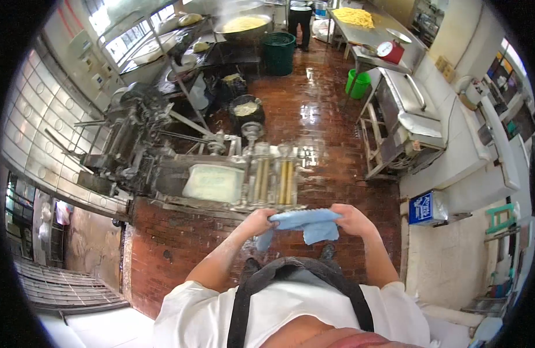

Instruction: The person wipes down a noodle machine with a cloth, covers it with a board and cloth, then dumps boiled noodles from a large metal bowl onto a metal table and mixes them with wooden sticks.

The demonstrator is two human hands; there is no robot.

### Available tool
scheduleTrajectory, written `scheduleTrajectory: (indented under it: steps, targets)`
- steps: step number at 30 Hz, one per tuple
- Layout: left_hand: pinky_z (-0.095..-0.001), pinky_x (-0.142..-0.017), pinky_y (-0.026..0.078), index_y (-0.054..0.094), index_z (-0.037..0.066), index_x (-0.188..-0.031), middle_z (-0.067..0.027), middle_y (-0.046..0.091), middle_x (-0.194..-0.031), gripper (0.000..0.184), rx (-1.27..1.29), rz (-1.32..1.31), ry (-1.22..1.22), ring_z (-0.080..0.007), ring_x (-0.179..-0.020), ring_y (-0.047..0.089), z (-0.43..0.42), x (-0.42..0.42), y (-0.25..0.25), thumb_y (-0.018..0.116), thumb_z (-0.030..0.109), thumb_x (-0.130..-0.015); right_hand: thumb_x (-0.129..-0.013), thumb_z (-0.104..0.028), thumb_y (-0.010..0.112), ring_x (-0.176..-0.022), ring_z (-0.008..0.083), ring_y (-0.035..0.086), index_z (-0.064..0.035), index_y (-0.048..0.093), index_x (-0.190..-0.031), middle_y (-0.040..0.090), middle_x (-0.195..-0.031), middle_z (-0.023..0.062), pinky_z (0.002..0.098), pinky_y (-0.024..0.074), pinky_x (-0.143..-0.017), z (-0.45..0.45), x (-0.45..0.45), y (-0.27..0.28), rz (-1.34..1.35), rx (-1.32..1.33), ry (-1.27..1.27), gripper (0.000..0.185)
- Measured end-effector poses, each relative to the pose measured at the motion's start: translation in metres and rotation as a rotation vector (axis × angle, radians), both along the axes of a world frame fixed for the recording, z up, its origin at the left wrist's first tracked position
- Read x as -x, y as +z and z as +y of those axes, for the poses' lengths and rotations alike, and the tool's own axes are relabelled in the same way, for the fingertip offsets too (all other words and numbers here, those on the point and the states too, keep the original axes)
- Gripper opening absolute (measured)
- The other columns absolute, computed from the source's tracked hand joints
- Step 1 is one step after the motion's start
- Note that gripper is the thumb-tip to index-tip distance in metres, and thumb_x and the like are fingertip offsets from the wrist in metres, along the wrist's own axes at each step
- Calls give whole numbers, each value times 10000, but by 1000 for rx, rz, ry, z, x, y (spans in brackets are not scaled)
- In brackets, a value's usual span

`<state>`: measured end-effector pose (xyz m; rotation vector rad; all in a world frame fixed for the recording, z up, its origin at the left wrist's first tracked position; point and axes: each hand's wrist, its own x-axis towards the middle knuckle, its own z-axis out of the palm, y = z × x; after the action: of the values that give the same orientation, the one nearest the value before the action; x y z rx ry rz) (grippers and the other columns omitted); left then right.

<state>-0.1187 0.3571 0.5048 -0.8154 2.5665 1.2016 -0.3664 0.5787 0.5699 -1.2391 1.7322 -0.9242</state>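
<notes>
A light blue cloth (305, 219) with a scalloped edge is stretched between my two hands, in front of my body. My left hand (260, 221) grips its left end, and my right hand (350, 220) grips the right end. Part of the cloth hangs down in folds below both hands. Just beyond it stands a machine with metal and yellowish rollers (286, 180). On the machine's bed lies a pale sheet or bag (214, 183) with faint print.
Wet brown brick floor (331, 139) runs ahead. Right are a metal cabinet (404, 116), a green bucket (358, 83) and a red scale (391, 51). Yellow noodles (353, 17) lie on a steel table. A steaming pan (243, 24), a dark green bin (278, 53) and a person (300, 20) are at the back.
</notes>
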Motion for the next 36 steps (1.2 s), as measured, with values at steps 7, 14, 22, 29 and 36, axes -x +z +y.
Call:
scheduleTrajectory:
  steps: [7,14,22,29,36]
  targets:
    - [-395,-868,493,668,79,-1120,-183,690,-1045,429,-113,-67,-37,-314,-975,650,62,159,1,741,396,-839,-796,-16,647,-843,224,640,-29,664,-986,673,-889,109,344,490,-801,109,176,10,117,-191,-147,191]
    - [-407,-752,492,688,56,-938,-165,681,-846,325,-72,38,119,-283,-801,643,57,203,-2,762,346,-810,-820,-63,642,-854,121,597,-4,656,-949,675,-900,37,299,472,-803,90,260,22,-104,74,-282,143]
    - [-386,-783,489,671,45,-1007,-167,675,-906,243,-66,153,386,-267,-857,643,-5,240,-23,673,243,-865,-820,13,576,-978,160,628,-24,666,-1106,696,-1035,65,299,479,-889,14,326,22,-29,238,-54,302]
    - [-413,-775,495,658,41,-1026,-183,674,-929,310,10,265,488,-306,-860,649,-63,278,-54,684,310,-873,-795,-38,666,-923,236,635,-50,713,-998,638,-958,124,334,482,-808,-95,396,-21,454,204,-264,209]
    - [-432,-769,488,677,44,-998,-200,679,-961,323,8,308,689,-368,-896,642,-118,311,-94,719,311,-820,-902,-73,622,-657,122,637,9,711,-1025,705,-811,24,265,496,-615,-277,433,-53,33,206,-431,173]
